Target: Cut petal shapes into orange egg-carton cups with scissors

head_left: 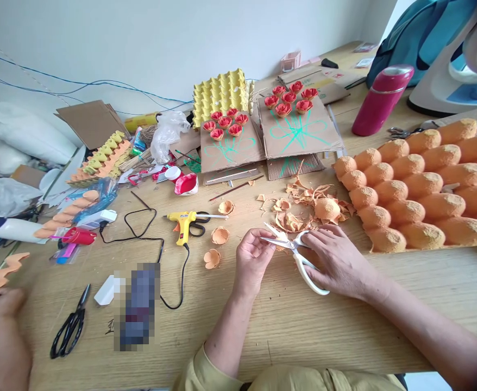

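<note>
My right hand (340,263) grips white-handled scissors (290,245), their blades spread apart and pointing left. Pinched in the fingers of my left hand (251,263) is a small orange egg-carton cup (281,239), which lies at the blades and is partly hidden by them. Orange scraps (289,221) and an uncut orange cup (327,209) lie just beyond the scissors. Left of my hands, three petal-edged cups (220,235) sit in a rough column on the table.
A large orange egg tray (418,190) occupies the right side. Behind stand cardboard pieces (232,146) bearing red flowers (235,130). A yellow glue gun (184,225), black scissors (69,328) and a pink bottle (381,100) are around. Another person's hand (0,307) holds orange carton at far left.
</note>
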{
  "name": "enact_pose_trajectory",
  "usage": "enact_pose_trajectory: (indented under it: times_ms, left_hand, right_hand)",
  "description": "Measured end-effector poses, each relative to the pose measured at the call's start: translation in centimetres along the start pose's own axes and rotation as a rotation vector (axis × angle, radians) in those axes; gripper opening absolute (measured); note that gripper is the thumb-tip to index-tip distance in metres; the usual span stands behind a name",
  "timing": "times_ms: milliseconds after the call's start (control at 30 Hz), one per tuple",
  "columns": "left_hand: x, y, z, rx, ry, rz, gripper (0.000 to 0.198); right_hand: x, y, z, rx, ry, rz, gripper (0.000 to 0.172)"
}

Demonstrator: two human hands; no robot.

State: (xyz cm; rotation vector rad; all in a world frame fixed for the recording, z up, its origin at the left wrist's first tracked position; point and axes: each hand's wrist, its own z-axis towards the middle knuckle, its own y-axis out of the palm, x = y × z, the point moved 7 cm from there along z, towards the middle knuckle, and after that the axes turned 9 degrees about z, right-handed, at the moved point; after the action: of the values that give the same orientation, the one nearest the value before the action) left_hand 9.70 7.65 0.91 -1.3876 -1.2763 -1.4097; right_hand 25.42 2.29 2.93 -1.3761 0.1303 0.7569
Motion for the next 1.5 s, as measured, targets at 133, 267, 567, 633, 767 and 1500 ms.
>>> enact_pose_trajectory:
  times_ms: [133, 267, 567, 633, 767, 1500]
  left_hand:
    - [-0.1, 0.1, 0.0, -0.016, -0.01, -0.006, 0.025]
    - [-0.3, 0.2, 0.0, -0.03, -0.012, -0.026, 0.025]
    - [-0.3, 0.3, 0.0, -0.057, -0.008, -0.049, 0.027]
    - [-0.2, 0.4, 0.0, -0.065, -0.012, -0.074, 0.027]
    - [0.0, 0.6, 0.0, -0.078, -0.014, -0.118, 0.029]
    - [1.9, 0.1, -0.5, -0.176, 0.212, 0.215, 0.044]
  right_hand:
    - [-0.2, -0.1, 0.1, 0.0, -0.004, 0.013, 0.019]
    - [-0.3, -0.2, 0.1, -0.013, -0.004, 0.016, 0.02]
    - [-0.5, -0.3, 0.1, -0.025, -0.04, 0.075, 0.022]
    - [-0.5, -0.2, -0.1, -0.027, -0.052, 0.103, 0.023]
    - [-0.5, -0.1, -0.2, -0.026, -0.069, 0.142, 0.025]
    - [-0.7, -0.3, -0.1, -0.063, -0.097, 0.15, 0.022]
